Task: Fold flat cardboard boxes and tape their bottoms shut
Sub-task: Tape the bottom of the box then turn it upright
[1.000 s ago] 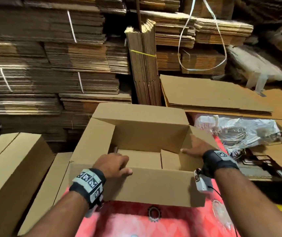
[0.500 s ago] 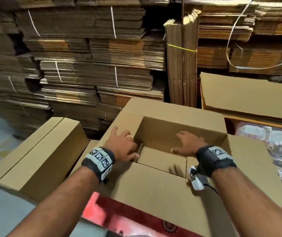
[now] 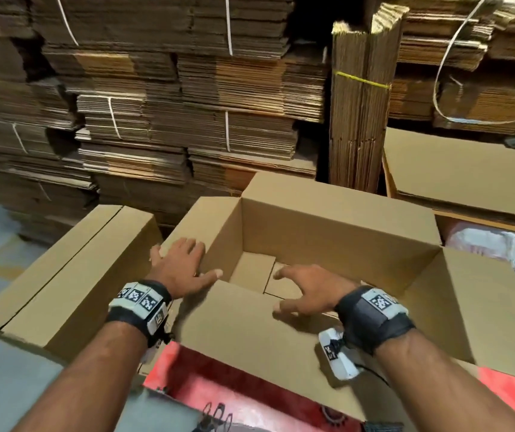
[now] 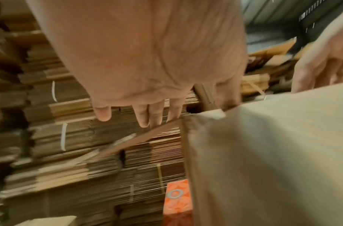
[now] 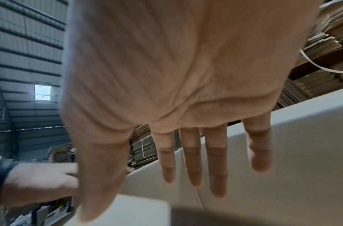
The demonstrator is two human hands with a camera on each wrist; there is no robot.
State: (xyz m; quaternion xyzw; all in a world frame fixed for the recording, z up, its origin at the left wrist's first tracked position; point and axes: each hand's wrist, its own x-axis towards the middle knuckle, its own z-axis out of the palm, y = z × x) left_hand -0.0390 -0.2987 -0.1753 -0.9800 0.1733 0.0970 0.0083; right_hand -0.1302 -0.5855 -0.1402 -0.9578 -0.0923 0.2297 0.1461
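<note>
Since half a second ago the right hand has drawn back from the far inner wall of the open cardboard box toward the near flap, and now hovers at that flap's edge with fingers spread and straight, gripping nothing; the right wrist view shows the same flat, splayed palm. The left hand has slid outward onto the left flap and lies flat on it, fingers extended, thumb reaching toward the box corner. Whether the palm presses the flap or only rests there is hard to judge, since the left wrist view is blurred.

The box sits upright in front of the person on a red patterned surface, all four top flaps splayed outward. Inside, the bottom flaps lie folded down with a seam between them. A closed long carton lies just beside it to the left. Bundled flat cardboard stacks fill the background.
</note>
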